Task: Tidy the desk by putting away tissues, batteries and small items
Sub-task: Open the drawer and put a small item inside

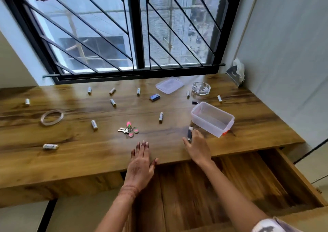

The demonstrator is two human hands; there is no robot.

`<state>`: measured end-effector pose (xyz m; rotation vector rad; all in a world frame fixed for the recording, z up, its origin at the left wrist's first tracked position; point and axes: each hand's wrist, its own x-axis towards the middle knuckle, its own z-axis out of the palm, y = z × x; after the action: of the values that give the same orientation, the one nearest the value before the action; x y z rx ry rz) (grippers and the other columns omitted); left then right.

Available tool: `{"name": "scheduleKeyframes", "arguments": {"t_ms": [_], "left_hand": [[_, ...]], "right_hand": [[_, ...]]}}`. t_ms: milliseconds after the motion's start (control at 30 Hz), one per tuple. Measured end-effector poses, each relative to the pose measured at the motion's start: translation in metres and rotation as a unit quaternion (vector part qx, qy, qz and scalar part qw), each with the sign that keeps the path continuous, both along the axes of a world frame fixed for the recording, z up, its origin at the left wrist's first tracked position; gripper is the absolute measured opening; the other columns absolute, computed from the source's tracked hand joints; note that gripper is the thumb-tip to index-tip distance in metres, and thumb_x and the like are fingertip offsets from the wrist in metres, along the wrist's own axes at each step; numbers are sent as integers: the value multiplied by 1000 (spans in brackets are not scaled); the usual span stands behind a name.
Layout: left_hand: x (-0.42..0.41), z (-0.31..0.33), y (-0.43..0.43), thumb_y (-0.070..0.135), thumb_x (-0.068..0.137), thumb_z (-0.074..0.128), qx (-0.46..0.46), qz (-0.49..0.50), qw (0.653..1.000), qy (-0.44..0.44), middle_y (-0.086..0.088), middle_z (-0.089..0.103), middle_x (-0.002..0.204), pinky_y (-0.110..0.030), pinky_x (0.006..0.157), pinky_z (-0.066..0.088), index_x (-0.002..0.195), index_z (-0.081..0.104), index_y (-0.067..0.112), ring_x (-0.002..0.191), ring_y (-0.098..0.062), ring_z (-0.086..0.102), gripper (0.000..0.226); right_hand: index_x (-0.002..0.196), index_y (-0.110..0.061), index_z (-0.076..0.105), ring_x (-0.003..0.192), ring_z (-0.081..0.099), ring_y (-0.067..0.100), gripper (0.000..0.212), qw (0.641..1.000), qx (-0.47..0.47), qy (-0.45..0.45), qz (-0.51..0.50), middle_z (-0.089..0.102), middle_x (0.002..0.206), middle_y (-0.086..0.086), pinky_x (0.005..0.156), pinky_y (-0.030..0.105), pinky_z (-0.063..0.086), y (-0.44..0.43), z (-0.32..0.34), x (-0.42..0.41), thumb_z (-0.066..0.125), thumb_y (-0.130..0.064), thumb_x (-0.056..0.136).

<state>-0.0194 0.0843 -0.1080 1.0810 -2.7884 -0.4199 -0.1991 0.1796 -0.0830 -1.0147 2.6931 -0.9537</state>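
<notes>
Pinching one dark, silver-capped battery (190,134) is the right hand (197,147).

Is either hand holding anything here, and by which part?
The right hand pinches a small dark item by its lower end; motion blur hides what it is. The left hand holds nothing.

You have ten white batteries (161,117) lying loose. One tub (213,119), one lid (169,85), one ashtray (201,88). One bunch of keys (128,129), one ring (52,117).
</notes>
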Motion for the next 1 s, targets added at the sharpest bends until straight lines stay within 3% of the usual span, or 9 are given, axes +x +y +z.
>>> {"name": "scheduleKeyframes", "arguments": {"t_ms": [100, 300, 433, 500, 567, 667, 800, 900, 1000], "left_hand": [[-14, -7, -25, 53, 83, 4, -1, -10, 1000, -22, -8, -5, 158, -27, 111, -15, 148, -1, 6, 146, -20, -8, 80], [-32, -20, -45, 57, 71, -8, -3, -36, 999, -5, -8, 2, 158, -28, 112, -14, 148, 5, 7, 145, -19, -5, 93], [-47, -18, -51, 48, 82, 19, -10, -63, 996, 56, -15, 25, 152, -34, 117, 2, 142, 28, -1, 141, -24, 12, 78], [-70, -12, -59, 34, 86, 43, -42, -94, 991, 83, -20, 42, 143, -44, 112, 16, 135, 42, -4, 135, -35, 33, 62], [-104, 0, -66, 16, 84, 59, -36, -126, 986, 108, -21, 45, 140, -45, 110, 17, 132, 46, -4, 133, -39, 38, 54], [-162, 24, -76, 5, 88, 51, -12, -158, 979, 125, -18, 45, 141, -37, 115, 20, 133, 46, 0, 134, -34, 37, 46], [-240, 34, -89, 1, 91, 45, 12, -186, 978, 96, -17, 51, 135, -35, 104, 36, 132, 46, 2, 124, -30, 46, 41], [-284, 27, -96, 2, 89, 46, 35, -208, 976, 61, -18, 53, 131, -38, 95, 41, 126, 51, 2, 118, -34, 50, 37], [-311, 22, -98, 10, 90, 49, 45, -244, 967, 52, -19, 57, 123, -40, 88, 47, 117, 55, 1, 109, -35, 56, 29]], "right_hand": [[121, -9, 51, 114, 52, 23, 39, 999, 31, 17, -25, 58, 122, 8, 97, 39, 46, -16, -3, -10, 56, -33, 90], [109, -11, 58, 103, 54, 22, 24, 995, 44, 70, -64, 62, 109, 7, 90, 36, 49, -34, -13, -17, 55, -26, 91], [104, -8, 62, 99, 55, 22, 17, 995, 31, 72, -69, 65, 102, 9, 83, 31, 48, -36, -14, -20, 54, -15, 91], [101, -8, 63, 95, 57, 20, 14, 995, 11, 64, -72, 67, 98, 8, 80, 28, 47, -37, -12, -22, 57, -14, 89], [101, -9, 64, 94, 58, 18, 14, 995, -13, 60, -78, 67, 97, 7, 81, 26, 47, -36, -8, -24, 59, -14, 89], [103, -11, 65, 94, 59, 16, 17, 994, -37, 65, -77, 68, 98, 3, 82, 25, 49, -34, -5, -21, 61, -15, 88], [103, -14, 66, 90, 60, 14, 18, 993, -45, 90, -64, 69, 95, 0, 79, 25, 53, -30, -8, -20, 64, -15, 85], [100, -15, 67, 87, 60, 10, 19, 991, -45, 94, -78, 68, 92, -3, 76, 12, 44, -27, -9, -20, 68, -14, 82], [98, -15, 67, 86, 59, 7, 19, 991, -47, 99, -70, 69, 90, -4, 83, 14, 40, -23, -13, -21, 70, -14, 79]]}}
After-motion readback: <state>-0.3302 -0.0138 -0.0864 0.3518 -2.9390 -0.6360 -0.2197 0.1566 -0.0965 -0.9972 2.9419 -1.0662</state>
